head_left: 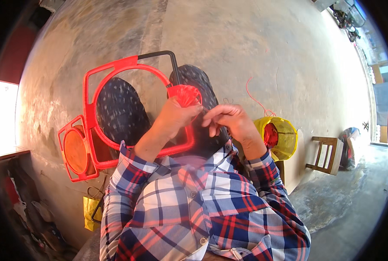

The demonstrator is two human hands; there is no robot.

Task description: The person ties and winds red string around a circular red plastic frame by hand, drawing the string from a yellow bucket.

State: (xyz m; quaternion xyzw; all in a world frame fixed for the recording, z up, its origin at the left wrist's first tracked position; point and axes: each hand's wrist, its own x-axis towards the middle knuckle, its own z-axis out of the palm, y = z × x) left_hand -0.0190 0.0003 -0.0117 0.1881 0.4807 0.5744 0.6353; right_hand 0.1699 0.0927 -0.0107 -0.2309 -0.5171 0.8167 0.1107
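A square frame (89, 114) with a ring inside it lies across my knees, mostly wrapped in red cord. Its far right corner shows a bare black bar (157, 54). My left hand (173, 117) is closed on a looped bundle of red cord (186, 94), against the right side of the frame. Just right of it, my right hand (232, 122) has its fingers curled, thumb and forefinger close to the left fingertips. Whatever the right fingers pinch is too small to make out.
At my right stands a yellow bucket (290, 141) holding red cord (270, 135), with a strand trailing onto the floor. A small wooden stool (329, 155) is farther right. On the left are another red frame (65, 145) around an orange round piece (76, 152) and a yellow bag (90, 212).
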